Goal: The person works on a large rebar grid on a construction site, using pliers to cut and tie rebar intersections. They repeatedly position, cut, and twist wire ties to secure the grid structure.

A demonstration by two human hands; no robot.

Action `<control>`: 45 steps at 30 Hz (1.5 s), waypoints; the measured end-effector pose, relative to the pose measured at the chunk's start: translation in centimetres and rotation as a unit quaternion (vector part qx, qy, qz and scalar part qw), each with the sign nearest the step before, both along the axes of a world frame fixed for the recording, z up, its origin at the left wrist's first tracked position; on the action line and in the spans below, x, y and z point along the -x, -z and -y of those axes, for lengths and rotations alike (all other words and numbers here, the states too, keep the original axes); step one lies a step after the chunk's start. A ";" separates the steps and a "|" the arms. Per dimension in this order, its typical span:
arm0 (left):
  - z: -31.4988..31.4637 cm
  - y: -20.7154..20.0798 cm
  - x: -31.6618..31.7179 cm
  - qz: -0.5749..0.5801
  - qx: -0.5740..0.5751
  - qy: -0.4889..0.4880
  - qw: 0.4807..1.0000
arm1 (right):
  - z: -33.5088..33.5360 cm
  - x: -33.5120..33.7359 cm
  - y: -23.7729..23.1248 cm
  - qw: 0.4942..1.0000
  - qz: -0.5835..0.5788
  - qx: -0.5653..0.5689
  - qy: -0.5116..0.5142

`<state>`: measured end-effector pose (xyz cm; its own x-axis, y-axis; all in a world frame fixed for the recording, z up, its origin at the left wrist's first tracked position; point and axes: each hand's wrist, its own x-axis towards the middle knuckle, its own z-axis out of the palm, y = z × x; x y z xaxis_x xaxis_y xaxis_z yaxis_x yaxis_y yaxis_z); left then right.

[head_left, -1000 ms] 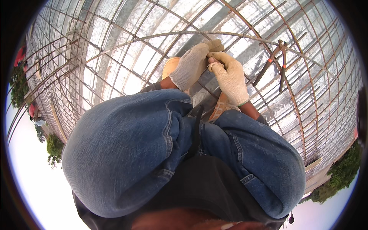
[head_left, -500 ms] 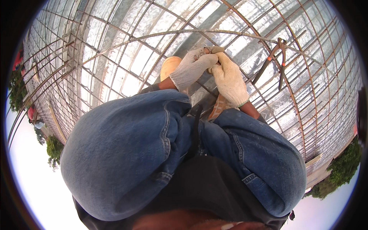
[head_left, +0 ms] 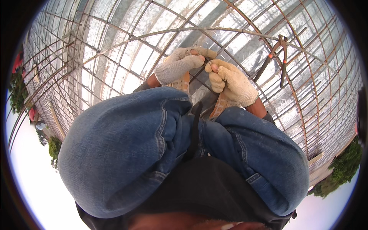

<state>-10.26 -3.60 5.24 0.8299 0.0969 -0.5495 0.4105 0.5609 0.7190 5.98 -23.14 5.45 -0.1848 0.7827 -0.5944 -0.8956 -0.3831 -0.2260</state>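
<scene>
Both my hands wear pale knitted work gloves, with bare fingertips poking through, and meet low over a rebar mesh. My left hand pinches thin dark tie wire between thumb and fingers. Close beside it, my right hand is closed, its fingers curled and the thumb pressed on them at the wire's other side. How much wire lies inside the right fist is hidden. To the right, end-cutting nippers with dark handles and orange bands rest on the mesh, jaws away from me, handles spread.
Corrugated shiny metal decking lies beneath the bars. One long curved bar crosses beyond my hands. My bent knees in blue jeans flank the work, with tan patterned shoes below. Stacked bars run along the left; trees stand past the edge.
My hands have drawn apart: the left moved slightly left, the right slightly right and down. Wire now shows between them. The nippers lie where they were.
</scene>
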 end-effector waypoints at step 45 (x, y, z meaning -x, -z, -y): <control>1.1 3.8 -1.6 0.110 0.082 -0.165 0.977 | 0.8 -0.9 0.0 0.990 0.128 0.003 0.060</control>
<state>-8.63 -4.71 1.46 0.8679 0.3053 -0.3919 0.0329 0.7518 0.6585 6.92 -23.90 5.43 0.0672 0.7862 -0.6143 -0.8488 -0.2785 -0.4494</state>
